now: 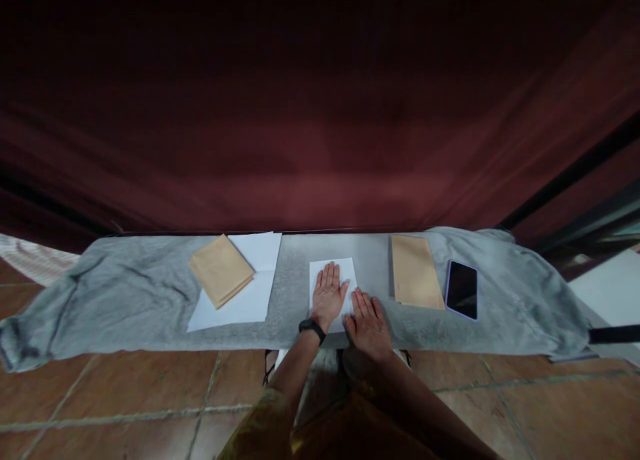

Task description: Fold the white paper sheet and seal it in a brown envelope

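Note:
A folded white sheet of paper lies in the middle of a grey cloth spread on the floor. My left hand, with a black watch on its wrist, presses flat on the sheet, fingers apart. My right hand lies flat at the sheet's lower right edge, partly on the cloth. Neither hand holds anything.
To the left a stack of brown envelopes rests on white sheets. To the right lies a brown envelope, then a dark phone. A dark red curtain hangs behind. Terracotta floor tiles lie in front.

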The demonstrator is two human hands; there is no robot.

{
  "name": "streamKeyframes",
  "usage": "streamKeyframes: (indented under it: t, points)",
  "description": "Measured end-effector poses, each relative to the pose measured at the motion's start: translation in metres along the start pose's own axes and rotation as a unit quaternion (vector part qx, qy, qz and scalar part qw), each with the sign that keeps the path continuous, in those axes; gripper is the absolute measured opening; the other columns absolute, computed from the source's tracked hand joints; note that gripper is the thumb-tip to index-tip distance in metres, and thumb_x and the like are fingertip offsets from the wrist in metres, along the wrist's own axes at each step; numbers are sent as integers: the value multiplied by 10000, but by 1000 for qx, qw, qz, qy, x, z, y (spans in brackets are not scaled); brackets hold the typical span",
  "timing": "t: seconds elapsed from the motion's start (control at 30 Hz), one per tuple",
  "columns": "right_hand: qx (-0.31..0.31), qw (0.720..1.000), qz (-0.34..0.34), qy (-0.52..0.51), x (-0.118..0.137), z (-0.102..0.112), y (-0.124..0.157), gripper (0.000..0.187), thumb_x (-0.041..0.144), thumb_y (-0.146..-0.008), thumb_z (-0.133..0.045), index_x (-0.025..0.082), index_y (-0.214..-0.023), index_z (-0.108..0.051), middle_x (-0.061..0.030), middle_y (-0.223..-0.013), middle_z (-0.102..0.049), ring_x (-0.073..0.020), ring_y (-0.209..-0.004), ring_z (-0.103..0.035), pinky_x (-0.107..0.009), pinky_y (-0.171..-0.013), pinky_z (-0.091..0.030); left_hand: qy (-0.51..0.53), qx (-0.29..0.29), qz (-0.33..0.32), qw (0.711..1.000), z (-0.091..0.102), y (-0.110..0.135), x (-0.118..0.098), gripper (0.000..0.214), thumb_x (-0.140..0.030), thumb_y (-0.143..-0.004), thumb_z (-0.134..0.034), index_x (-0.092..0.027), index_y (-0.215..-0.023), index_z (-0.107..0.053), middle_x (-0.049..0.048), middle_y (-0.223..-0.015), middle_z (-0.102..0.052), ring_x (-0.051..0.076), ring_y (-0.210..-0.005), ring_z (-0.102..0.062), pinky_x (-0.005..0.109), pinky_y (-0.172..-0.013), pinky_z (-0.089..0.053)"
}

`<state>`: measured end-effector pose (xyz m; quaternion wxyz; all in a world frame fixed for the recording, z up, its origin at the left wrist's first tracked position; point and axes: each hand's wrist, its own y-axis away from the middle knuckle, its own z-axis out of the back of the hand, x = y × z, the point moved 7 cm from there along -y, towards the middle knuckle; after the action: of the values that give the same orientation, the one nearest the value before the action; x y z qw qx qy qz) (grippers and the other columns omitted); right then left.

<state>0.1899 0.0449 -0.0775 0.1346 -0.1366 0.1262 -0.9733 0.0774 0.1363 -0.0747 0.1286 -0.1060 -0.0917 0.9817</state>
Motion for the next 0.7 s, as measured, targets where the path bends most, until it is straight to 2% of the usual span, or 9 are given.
streamKeyframes:
  t: [0.17,0.3,0.53,0.7]
  points:
    - [-11,1000,0,-2,0,2,1,597,376,-1054,-361,107,-1587,-333,-136,-1583,-437,-279,-1455,-427,-479,-1244,-204,-10,-25,51,998,6,-2,32,646,-452,-1054,-253,-82,-1577,-327,167,-1618,-370,270,-1538,-277,485,-1247,-280]
    - [-11,1000,3,0,0,2,1,602,386,-1060,-359,97,-1587,-329,-134,-1596,-416,-270,-1459,-421,-468,-1251,-196,-19,-37,79,996,12,9,49,633,-415,-1053,-252,-69,-1580,-317,183,-1605,-384,278,-1527,-305,500,-1247,-275]
    - [-9,1000,-6,1,0,4,0,584,375,-1063,-352,133,-1594,-328,-125,-1593,-427,-279,-1460,-423,-493,-1245,-225,-30,-38,83,995,19,38,55,627,-407,-1052,-267,-92,-1593,-291,161,-1613,-378,275,-1532,-294,515,-1249,-271]
    - [11,1000,5,-21,8,0,-38,557,344,-1063,-347,120,-1571,-374,-133,-1602,-413,-273,-1482,-390,-495,-1243,-243,-30,-24,91,995,19,41,56,630,-395,-1044,-291,-96,-1599,-275,156,-1619,-370,274,-1536,-284,515,-1257,-258]
